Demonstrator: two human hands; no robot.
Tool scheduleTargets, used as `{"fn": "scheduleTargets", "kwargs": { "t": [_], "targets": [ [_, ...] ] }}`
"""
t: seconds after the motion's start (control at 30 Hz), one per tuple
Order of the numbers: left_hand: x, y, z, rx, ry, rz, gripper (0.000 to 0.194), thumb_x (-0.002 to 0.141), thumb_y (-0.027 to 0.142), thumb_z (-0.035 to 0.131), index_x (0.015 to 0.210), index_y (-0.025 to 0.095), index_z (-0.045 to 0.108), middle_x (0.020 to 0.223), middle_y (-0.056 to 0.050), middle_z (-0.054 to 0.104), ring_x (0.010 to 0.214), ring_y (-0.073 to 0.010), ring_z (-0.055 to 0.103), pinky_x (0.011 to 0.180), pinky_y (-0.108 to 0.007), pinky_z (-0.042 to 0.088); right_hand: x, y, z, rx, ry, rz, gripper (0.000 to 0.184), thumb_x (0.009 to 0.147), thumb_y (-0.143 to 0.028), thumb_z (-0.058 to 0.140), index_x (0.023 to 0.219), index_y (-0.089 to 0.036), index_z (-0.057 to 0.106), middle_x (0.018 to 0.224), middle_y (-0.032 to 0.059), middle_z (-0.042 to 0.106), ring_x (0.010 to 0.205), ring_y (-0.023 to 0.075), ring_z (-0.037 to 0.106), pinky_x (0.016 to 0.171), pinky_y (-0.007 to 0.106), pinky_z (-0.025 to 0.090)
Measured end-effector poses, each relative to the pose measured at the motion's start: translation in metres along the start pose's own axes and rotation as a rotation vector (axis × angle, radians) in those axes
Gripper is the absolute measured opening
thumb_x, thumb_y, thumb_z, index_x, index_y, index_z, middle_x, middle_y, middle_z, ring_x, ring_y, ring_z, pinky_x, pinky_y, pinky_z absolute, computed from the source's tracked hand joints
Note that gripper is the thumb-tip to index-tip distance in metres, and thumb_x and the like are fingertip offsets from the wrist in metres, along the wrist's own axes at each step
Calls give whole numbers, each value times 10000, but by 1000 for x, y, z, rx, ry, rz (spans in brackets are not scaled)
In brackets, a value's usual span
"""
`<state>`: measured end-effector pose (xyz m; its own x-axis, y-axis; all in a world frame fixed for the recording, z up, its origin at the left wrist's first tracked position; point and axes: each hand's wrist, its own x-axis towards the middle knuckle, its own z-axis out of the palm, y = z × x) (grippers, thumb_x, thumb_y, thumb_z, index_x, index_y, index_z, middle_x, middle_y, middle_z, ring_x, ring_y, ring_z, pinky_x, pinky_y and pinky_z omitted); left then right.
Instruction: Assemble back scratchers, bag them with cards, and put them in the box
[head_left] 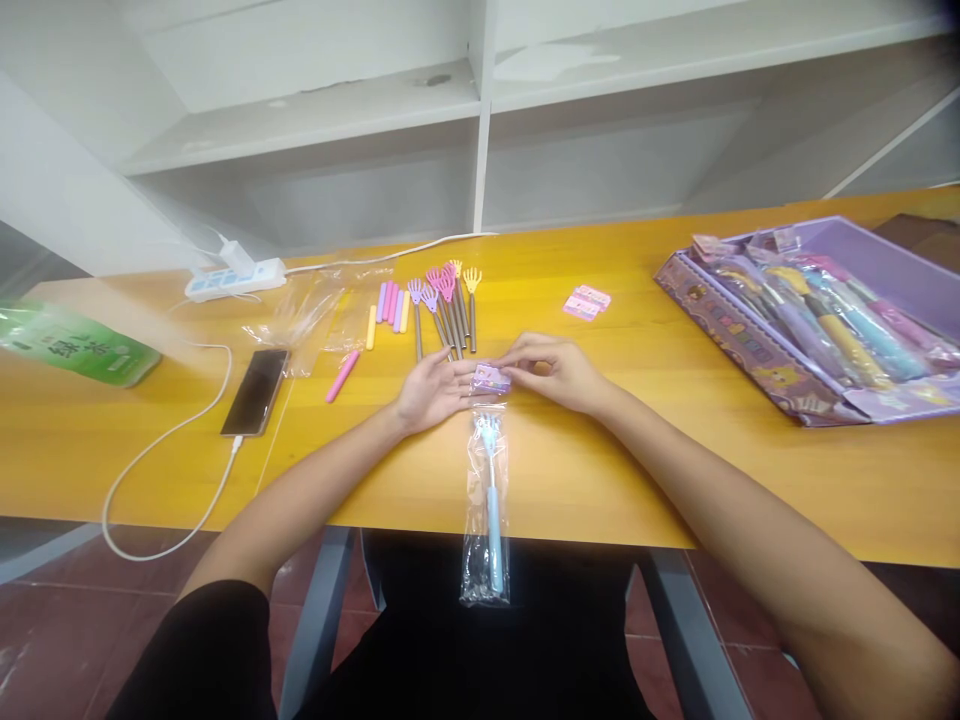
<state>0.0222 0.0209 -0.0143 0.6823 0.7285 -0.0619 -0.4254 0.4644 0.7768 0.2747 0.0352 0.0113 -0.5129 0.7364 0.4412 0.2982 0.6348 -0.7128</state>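
A clear plastic bag [471, 500] with a light-blue extendable back scratcher [493, 520] inside lies in front of me, its lower end hanging past the table edge. At its upper end is a small pink and purple card [492, 378]; I cannot tell whether the card is inside or on top of the plastic. My left hand [431, 392] is palm up, its fingers stretched out flat beneath the card. From the other side, my right hand [551, 370] pinches the card's right edge between thumb and fingertips. Beyond my left hand lie several back scratchers [446, 300] with pink, purple and yellow heads.
Several coloured handle tubes [390, 305] and empty clear bags [322, 310] lie left of the scratchers. More cards [586, 302] lie right. A purple display box [757, 350] holds bagged scratchers. At left are a phone [255, 392], its cable, a power strip [236, 280] and a green bottle [82, 345].
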Motion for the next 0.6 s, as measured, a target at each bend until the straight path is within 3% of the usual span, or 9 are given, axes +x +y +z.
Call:
{"fn": "scheduleTargets", "kwargs": {
  "t": [0.33, 0.6],
  "targets": [
    [-1, -1, 0, -29, 34, -11, 696, 1017, 613, 429, 1341, 57, 697, 1394, -247, 691, 1335, -371, 647, 1215, -555, 427, -1, -2, 5, -94, -38, -111, 205, 1034, -383, 666, 1114, -294, 832, 941, 50, 661, 678, 158, 568, 623, 323, 481],
    [-1, 0, 1, -65, 30, 2, 671, 1009, 580, 445, 1352, 55, 684, 1393, -258, 684, 1332, -381, 641, 1185, -575, 439, -2, -1, 8, -134, 19, -161, 160, 1037, -312, 671, 1060, -242, 812, 847, 32, 613, 654, 149, 554, 607, 311, 451]
  ]
}}
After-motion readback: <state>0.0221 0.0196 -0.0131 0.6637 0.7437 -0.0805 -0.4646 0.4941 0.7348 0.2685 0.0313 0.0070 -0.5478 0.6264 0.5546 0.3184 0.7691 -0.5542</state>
